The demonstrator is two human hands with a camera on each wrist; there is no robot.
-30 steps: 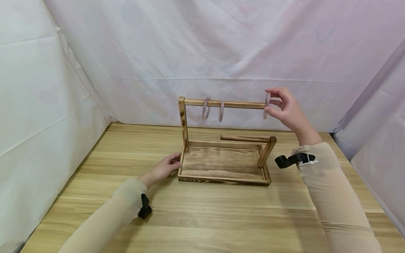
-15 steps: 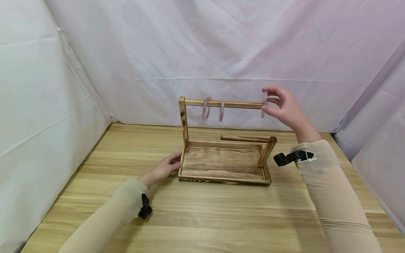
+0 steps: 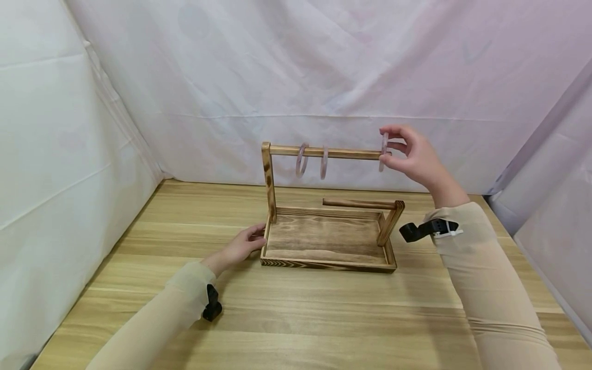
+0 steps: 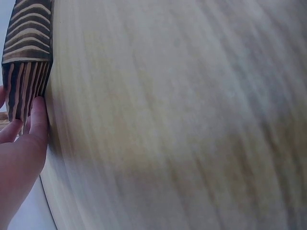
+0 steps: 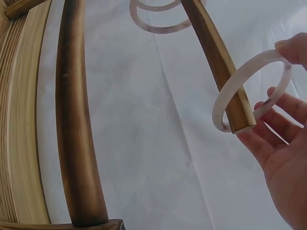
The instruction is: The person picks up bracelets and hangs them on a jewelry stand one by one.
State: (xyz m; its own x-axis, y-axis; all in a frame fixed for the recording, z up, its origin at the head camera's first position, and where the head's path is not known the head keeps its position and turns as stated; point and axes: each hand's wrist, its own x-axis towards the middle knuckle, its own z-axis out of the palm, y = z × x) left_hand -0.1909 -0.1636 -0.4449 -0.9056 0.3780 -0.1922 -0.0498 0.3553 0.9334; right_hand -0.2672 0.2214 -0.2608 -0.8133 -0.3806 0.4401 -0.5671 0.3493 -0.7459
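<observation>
In the head view, a dark-stained wooden rack has a shallow tray base and two bars at different heights. Two pale lilac bangles hang on the upper bar. My right hand pinches a third bangle between thumb and fingers, upright at that bar's free right end. The right wrist view shows the bar tip passing through this bangle. My left hand holds the tray's left end wall, its fingertips against the striped wood.
The lower bar juts left from a short post at the tray's right end. A tall post carries the upper bar at the left. White cloth hangs behind and beside the wood-grain table.
My right hand has moved slightly left with its bangle, which now sits a little way in over the upper bar's end. The left hand and the rack stay put.
</observation>
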